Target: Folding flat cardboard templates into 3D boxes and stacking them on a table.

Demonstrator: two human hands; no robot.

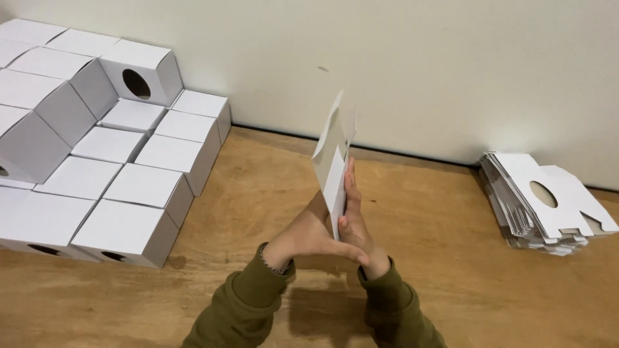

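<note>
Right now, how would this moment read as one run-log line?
hands: left hand and right hand press flat box blank upright between palms | left: folded boxes | right: stack of blanks | surface: wooden table

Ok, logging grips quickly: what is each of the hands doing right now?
Left hand: closed on the flat white carton.
Right hand: pressed flat against the same carton.

Probably a packing workshop — stacked white boxes [97,148], flat blanks [548,203], bare wooden floor [438,258].
</note>
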